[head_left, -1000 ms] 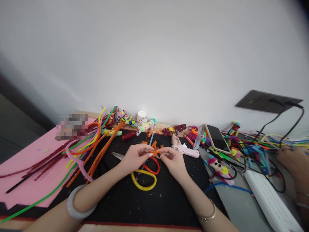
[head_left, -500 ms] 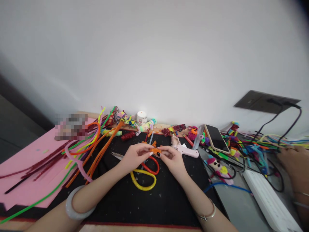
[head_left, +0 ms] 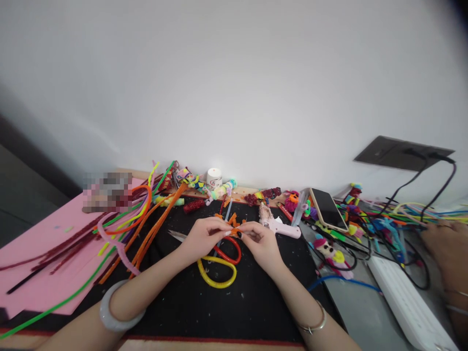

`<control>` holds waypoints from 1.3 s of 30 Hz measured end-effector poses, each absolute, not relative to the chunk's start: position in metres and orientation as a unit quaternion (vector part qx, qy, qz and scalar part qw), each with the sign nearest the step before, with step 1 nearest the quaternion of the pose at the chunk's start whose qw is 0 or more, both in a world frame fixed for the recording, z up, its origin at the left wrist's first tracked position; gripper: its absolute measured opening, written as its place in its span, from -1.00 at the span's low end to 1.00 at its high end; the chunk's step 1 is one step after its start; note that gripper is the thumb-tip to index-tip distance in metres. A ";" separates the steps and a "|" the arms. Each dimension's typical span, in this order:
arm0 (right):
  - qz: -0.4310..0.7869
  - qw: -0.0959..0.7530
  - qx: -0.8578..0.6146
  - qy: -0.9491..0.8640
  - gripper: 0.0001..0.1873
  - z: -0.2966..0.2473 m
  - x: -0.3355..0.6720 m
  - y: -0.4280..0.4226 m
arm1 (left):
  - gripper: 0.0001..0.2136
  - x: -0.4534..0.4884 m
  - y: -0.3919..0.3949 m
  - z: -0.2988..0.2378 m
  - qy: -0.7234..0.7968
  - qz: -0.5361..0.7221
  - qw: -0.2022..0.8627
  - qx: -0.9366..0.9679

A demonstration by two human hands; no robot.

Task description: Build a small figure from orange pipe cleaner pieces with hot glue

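My left hand [head_left: 208, 236] and my right hand [head_left: 259, 240] meet over the black mat [head_left: 175, 302], fingertips pinched together. Between them is a small piece of orange pipe cleaner [head_left: 236, 231], gripped from both sides and partly covered by my fingers. Just beyond it, short orange pipe cleaner pieces [head_left: 231, 218] lie on the mat. Scissors with one red and one yellow handle loop [head_left: 217, 285] rest beneath my hands, their blades pointing left. A pale pink glue gun [head_left: 283, 229] lies right of my right hand.
Long pipe cleaners [head_left: 146, 239] spread over pink sheets [head_left: 40, 248] at left. Several pipe-cleaner dolls, a white container [head_left: 214, 177] and a phone [head_left: 329, 209] line the wall. At right are a power strip [head_left: 409, 302], cables and another person's hand [head_left: 442, 243].
My fingertips have shifted slightly on the orange piece, which now shows less between them. More of the loose orange pieces behind are visible. The scissors have stayed put.
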State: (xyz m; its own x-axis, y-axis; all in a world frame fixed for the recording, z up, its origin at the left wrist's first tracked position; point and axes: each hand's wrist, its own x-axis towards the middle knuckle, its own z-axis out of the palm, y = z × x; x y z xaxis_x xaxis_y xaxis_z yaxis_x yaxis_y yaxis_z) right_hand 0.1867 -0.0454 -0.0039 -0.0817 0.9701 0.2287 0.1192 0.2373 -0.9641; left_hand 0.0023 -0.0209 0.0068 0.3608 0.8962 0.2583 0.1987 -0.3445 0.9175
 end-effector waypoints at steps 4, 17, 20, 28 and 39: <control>0.406 0.501 -0.458 -0.611 -0.90 -0.004 0.187 -0.045 | -0.88 0.003 -0.021 0.005 0.376 0.418 0.420 0.712; 0.434 0.491 -0.483 -0.580 -0.84 -0.008 0.186 -0.044 | -0.82 0.002 -0.017 -0.008 0.395 0.395 0.514 0.651; 0.431 0.494 -0.486 -0.578 -0.87 -0.009 0.186 -0.044 | -0.83 0.001 -0.017 -0.009 0.402 0.395 0.487 0.668; 0.396 0.492 -0.490 -0.601 -0.87 -0.013 0.185 -0.046 | -0.87 0.000 -0.017 -0.006 0.399 0.394 0.447 0.696; 0.363 0.481 -0.503 -0.620 -0.87 -0.015 0.186 -0.046 | -0.88 0.001 -0.018 -0.005 0.398 0.397 0.431 0.705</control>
State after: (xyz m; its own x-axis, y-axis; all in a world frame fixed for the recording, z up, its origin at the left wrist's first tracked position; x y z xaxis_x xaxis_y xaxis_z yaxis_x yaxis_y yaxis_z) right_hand 0.1855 -0.0461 -0.0147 -0.0311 0.9725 0.2309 0.2750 0.2304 -0.9334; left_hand 0.0008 -0.0178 -0.0051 0.3672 0.9044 0.2173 0.2187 -0.3111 0.9249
